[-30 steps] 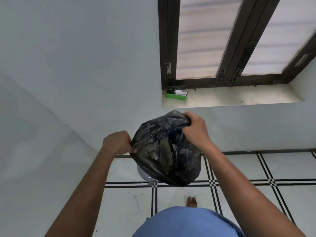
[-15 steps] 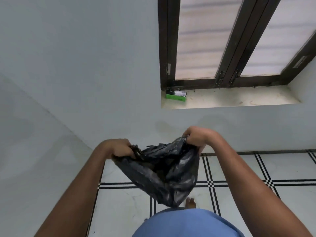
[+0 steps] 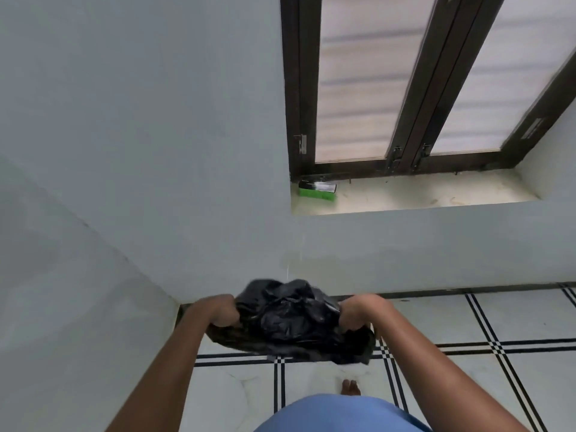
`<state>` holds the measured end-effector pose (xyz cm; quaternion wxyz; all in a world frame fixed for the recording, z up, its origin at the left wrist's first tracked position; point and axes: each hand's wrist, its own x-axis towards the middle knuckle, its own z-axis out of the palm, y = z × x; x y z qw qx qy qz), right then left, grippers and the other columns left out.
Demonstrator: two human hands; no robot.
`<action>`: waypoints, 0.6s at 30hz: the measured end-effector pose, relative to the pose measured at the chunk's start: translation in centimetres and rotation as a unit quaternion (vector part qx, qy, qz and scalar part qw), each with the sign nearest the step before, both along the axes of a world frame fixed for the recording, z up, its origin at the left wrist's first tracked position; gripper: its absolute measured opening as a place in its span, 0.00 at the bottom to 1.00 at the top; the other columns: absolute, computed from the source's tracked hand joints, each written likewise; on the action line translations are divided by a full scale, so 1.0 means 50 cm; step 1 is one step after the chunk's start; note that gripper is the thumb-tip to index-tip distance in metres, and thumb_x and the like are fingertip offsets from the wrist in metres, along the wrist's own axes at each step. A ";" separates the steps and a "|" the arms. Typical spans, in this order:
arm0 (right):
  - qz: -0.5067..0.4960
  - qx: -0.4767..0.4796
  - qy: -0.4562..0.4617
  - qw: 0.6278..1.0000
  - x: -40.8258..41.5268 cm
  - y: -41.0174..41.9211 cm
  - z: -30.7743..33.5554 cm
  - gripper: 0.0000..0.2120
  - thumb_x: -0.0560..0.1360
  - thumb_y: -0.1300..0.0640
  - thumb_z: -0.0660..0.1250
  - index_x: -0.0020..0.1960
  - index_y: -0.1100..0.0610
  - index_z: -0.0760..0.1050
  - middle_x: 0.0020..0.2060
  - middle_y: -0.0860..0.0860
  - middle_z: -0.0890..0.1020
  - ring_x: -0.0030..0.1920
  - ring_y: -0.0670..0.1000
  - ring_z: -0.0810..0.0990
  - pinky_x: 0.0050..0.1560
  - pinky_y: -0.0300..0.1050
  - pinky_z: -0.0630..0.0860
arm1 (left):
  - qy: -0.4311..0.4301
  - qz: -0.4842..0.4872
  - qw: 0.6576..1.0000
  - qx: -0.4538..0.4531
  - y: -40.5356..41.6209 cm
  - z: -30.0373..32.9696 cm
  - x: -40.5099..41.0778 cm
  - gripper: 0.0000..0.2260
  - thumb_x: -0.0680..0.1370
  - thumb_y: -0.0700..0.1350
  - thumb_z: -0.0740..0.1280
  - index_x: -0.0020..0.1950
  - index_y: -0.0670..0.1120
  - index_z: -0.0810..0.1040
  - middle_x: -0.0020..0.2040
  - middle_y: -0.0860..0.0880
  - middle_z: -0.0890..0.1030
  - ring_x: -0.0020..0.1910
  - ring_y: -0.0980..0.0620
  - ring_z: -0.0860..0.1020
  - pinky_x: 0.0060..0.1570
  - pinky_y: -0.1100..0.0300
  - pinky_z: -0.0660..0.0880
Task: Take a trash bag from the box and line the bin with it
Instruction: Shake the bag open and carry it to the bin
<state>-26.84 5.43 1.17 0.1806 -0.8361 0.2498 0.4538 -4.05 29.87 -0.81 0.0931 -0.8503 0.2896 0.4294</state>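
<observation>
Black plastic, crumpled and shiny: that's the bag (image 3: 293,322), bunched up in a wide lump at about 6 o'clock in the view, low over the floor (image 3: 467,325). Both hands are on it. Left hand (image 3: 219,311) is curled into a fist on the bag's 9 o'clock edge, fingers wrapped tight around a fold of plastic. Right hand (image 3: 358,313) does the same on the 3 o'clock edge, knuckles up, fingers closed around the rim so the plastic is pulled wide between the two fists. Arms run down from the hands to the bottom corners of the frame.

Can't see the bin at all, the bag covers whatever is under it, so no telling if it's touching anything below.

Floor is pale tile with thin black double lines crossing in a grid. A bare foot (image 3: 351,388) pokes out at 6 o'clock just below the bag, and below that a bit of blue shirt (image 3: 336,414).

Up at roughly 12 o'clock, well apart from the hands, a small green box (image 3: 317,191) lies on the sill (image 3: 436,191), tucked in the sill's left corner right under the dark window frame (image 3: 291,88). Wall (image 3: 140,135) is plain pale grey.
</observation>
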 end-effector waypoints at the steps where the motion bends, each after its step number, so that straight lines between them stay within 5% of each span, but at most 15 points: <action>1: -0.057 0.042 -0.042 0.997 -0.005 -0.007 -0.012 0.16 0.85 0.47 0.68 0.65 0.57 0.82 0.58 0.55 0.84 0.58 0.59 0.86 0.55 0.55 0.85 | 0.017 0.061 0.996 -0.069 0.006 -0.015 0.003 0.11 0.79 0.52 0.72 0.49 0.45 0.85 0.47 0.46 0.85 0.48 0.46 0.85 0.48 0.57 0.81; 3: -0.194 0.106 -0.198 0.955 0.002 -0.022 -0.022 0.10 0.86 0.49 0.66 0.55 0.54 0.83 0.46 0.52 0.83 0.47 0.55 0.84 0.51 0.48 0.83 | 0.024 0.219 0.944 -0.245 0.001 -0.013 0.001 0.14 0.84 0.52 0.69 0.45 0.45 0.84 0.42 0.47 0.85 0.43 0.46 0.85 0.43 0.56 0.81; 5: -0.314 0.077 -0.395 0.860 0.025 -0.025 -0.006 0.11 0.87 0.54 0.64 0.56 0.53 0.85 0.46 0.51 0.84 0.50 0.54 0.83 0.45 0.40 0.78 | -0.044 0.327 0.854 -0.403 -0.018 0.020 -0.001 0.12 0.86 0.50 0.66 0.48 0.46 0.83 0.44 0.48 0.85 0.48 0.44 0.85 0.43 0.55 0.79; 8: -0.413 0.017 -0.641 0.646 0.056 -0.006 0.038 0.14 0.89 0.59 0.62 0.70 0.55 0.82 0.57 0.52 0.87 0.58 0.52 0.84 0.51 0.25 0.74 | -0.135 0.386 0.706 -0.579 -0.048 0.097 -0.026 0.07 0.87 0.45 0.63 0.58 0.48 0.81 0.50 0.57 0.83 0.53 0.54 0.82 0.50 0.66 0.74; 10: -0.364 -0.034 -0.703 0.610 0.062 0.003 0.042 0.19 0.89 0.60 0.61 0.79 0.54 0.76 0.74 0.53 0.82 0.72 0.49 0.79 0.69 0.25 0.70 | -0.178 0.359 0.674 -0.621 -0.050 0.137 -0.054 0.06 0.88 0.46 0.61 0.61 0.51 0.78 0.51 0.61 0.82 0.48 0.66 0.80 0.48 0.73 0.72; 13: -0.260 -0.102 -0.691 0.667 0.049 0.018 0.007 0.23 0.89 0.57 0.62 0.84 0.51 0.71 0.84 0.51 0.71 0.81 0.48 0.69 0.78 0.34 0.65 | -0.224 0.241 0.741 -0.585 -0.032 0.120 -0.072 0.08 0.89 0.50 0.60 0.65 0.51 0.75 0.48 0.54 0.84 0.44 0.57 0.81 0.46 0.59 0.77; 15: -0.221 -0.084 -0.609 0.757 0.028 0.031 -0.025 0.20 0.89 0.56 0.62 0.80 0.52 0.74 0.78 0.54 0.78 0.75 0.56 0.77 0.71 0.47 0.76 | -0.195 0.181 0.822 -0.503 -0.010 0.076 -0.066 0.13 0.88 0.57 0.60 0.65 0.51 0.76 0.46 0.51 0.86 0.43 0.50 0.82 0.45 0.51 0.79; 18: -0.205 0.013 -0.332 0.921 -0.003 0.052 -0.074 0.16 0.89 0.51 0.60 0.67 0.58 0.80 0.66 0.60 0.84 0.64 0.63 0.82 0.56 0.50 0.75 | -0.067 0.217 0.890 -0.395 0.031 0.018 -0.062 0.15 0.87 0.58 0.63 0.58 0.50 0.84 0.50 0.49 0.88 0.48 0.50 0.85 0.52 0.49 0.82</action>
